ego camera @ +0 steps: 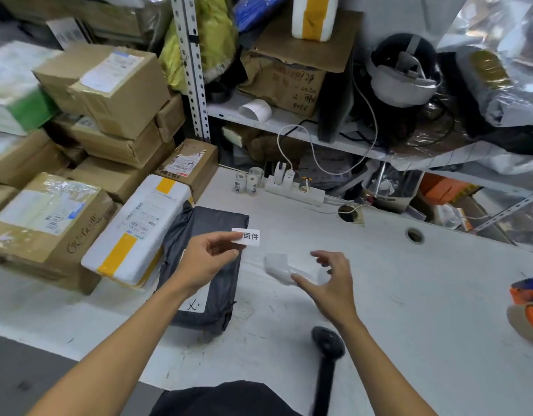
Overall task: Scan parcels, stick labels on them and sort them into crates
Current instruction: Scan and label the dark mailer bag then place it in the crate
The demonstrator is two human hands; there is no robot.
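Note:
My left hand (pixel 209 259) pinches a small white label (pixel 249 236) with black printed characters, held above the right edge of a dark grey plastic parcel bag (pixel 212 229) lying on the white table (pixel 409 295). My right hand (pixel 331 280) hovers with fingers spread and relaxed over a blurred white roll of label backing (pixel 278 267) on the table; whether it touches the roll I cannot tell. A black handheld scanner (pixel 327 343) lies on the table below my right wrist.
Cardboard boxes (pixel 115 85) are stacked at the left, with a white foam box with yellow tape (pixel 139 229) beside the bag. Small label rolls (pixel 247 181) and a power strip (pixel 295 190) sit at the back. Tape rolls (pixel 526 313) lie at the right edge. Shelves above are cluttered.

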